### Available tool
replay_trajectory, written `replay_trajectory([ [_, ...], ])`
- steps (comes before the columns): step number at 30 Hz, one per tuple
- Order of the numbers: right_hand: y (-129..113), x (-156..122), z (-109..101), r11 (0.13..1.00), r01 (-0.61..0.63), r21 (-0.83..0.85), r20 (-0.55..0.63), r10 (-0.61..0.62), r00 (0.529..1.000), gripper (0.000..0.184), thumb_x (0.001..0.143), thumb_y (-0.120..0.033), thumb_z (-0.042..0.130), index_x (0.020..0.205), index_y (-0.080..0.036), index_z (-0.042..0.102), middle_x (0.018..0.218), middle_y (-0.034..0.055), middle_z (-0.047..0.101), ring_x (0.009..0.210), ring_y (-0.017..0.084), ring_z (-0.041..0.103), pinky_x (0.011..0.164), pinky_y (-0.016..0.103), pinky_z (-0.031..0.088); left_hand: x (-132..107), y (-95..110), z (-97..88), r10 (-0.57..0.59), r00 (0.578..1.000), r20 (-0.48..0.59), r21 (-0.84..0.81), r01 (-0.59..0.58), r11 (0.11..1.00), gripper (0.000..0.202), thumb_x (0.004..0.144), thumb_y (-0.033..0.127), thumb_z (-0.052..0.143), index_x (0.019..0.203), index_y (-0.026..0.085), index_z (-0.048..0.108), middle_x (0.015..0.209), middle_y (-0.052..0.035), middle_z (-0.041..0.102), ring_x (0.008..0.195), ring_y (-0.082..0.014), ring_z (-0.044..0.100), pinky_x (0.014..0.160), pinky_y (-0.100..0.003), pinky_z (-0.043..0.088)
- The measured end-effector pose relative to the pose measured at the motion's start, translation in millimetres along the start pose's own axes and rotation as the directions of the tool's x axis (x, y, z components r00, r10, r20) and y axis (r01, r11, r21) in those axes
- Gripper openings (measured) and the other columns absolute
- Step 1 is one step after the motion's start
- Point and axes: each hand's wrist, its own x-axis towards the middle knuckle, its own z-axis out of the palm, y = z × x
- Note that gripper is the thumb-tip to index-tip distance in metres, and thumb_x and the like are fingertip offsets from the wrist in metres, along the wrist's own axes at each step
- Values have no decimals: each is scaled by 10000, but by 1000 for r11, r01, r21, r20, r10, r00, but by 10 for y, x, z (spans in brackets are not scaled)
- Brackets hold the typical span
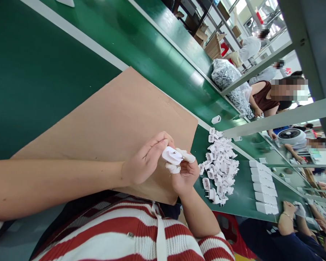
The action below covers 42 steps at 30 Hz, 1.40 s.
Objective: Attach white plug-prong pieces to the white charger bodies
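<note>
Head view, tilted hard to one side, shows the person's two bare hands meeting above a brown cardboard sheet (119, 119) that lies on the green workbench (38, 72). Between them is a small white plug part (171, 156). The left hand (143, 163) curls around it, fingers bent and closed on the piece, its thumb lying across the near face. The right hand (185, 175) meets it from the other side; its fingertips wear white finger cots (188, 157), and these press together against the same part, so the part sits pinched between both sets of fingertips, off the cardboard. Just beside the right hand, on the green surface, lies a heap of similar white plug parts (220, 166). Farther along stands a row of white blocks (263, 188). A co-worker's hand (289, 210) rests near that row.
</note>
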Motion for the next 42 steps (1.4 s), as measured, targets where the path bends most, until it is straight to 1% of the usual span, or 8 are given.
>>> replay_trajectory([
  [7,-4,-10,-4,999,3,-41,-1,-3,1000,343,898,-229,782,1225,-282,691,1098,76,790,958,226,802,794,355,681,-98,-117,14,140,990,26,-84,-138,987,301,1122,341,378,1039,197,629,1061,-69,609,930,-201,583,841,-324,507],
  [12,54,-84,-20,967,138,-215,1,-141,990,453,890,-214,731,1332,-290,663,1072,88,776,913,234,778,739,369,666,-142,-149,24,284,958,35,-50,-282,958,273,1136,300,369,1113,188,617,1073,-82,604,915,-184,576,799,-308,502],
  [19,-16,-31,7,905,229,-358,-1,-246,969,459,846,-245,792,1288,-290,679,979,65,754,795,224,740,644,351,640,-64,-72,23,29,1000,8,-41,-29,999,369,1141,426,368,965,198,599,910,-39,602,771,-179,554,720,-315,494],
  [21,-48,0,18,929,195,-316,4,-205,979,423,856,-260,806,1261,-282,685,964,59,760,806,217,747,675,343,640,-77,-85,37,-1,1000,-15,-36,1,999,381,1142,441,362,961,204,599,905,-36,602,776,-182,556,736,-323,495],
  [26,-57,5,25,991,20,-131,5,-19,1000,318,895,-280,784,1193,-259,674,974,57,756,835,200,761,717,321,641,-154,-199,80,123,990,-69,-25,-125,992,343,1130,415,377,1054,205,637,1054,-71,634,937,-212,592,853,-347,510],
  [32,-29,-22,9,970,129,-208,16,-128,992,353,861,-200,780,1195,-276,694,985,64,765,851,219,755,738,353,629,-95,-184,36,140,990,-11,7,-140,990,327,1125,335,362,973,197,616,938,-52,604,807,-188,553,745,-325,481],
  [38,-1,-52,6,998,-53,-25,40,54,998,323,875,-322,809,1150,-250,655,1025,90,776,900,228,791,755,347,659,-49,-74,-4,62,998,0,-3,-62,998,349,1094,283,340,868,199,593,907,-44,589,778,-186,541,739,-323,469],
  [42,16,-60,6,996,-87,-3,44,87,995,331,881,-376,812,1148,-250,662,1028,99,788,924,229,801,769,352,677,-69,-62,0,79,997,1,-32,-79,996,322,1080,245,347,879,199,593,937,-44,588,808,-186,553,752,-321,472],
])
